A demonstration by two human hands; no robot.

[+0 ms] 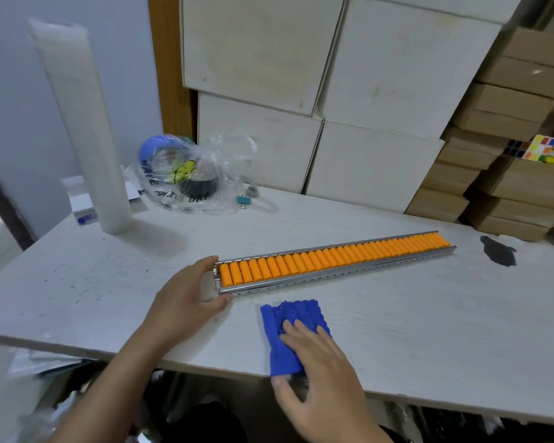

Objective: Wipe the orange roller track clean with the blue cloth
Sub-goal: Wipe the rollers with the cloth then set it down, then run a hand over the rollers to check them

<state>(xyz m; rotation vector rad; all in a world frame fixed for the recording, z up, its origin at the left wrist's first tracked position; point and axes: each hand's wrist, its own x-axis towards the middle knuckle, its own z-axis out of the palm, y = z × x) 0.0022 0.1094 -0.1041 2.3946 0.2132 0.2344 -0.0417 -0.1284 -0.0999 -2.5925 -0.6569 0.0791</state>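
The orange roller track (333, 259) is a long metal rail full of orange rollers. It lies flat on the white table (93, 282) and runs from the middle out to the right. My left hand (189, 292) grips its near left end, thumb on the front rail and fingers over the back. The blue cloth (288, 334) lies bunched at the table's front edge, just in front of the track. My right hand (317, 369) rests on the cloth, fingers on top and thumb under its near edge.
A tall roll of clear wrap (84, 129) stands at the back left. Beside it a plastic bag (192, 174) holds rolls of tape. White boxes (301, 107) and brown cartons (509, 161) are stacked behind. A dark stain (499, 251) marks the table's right side.
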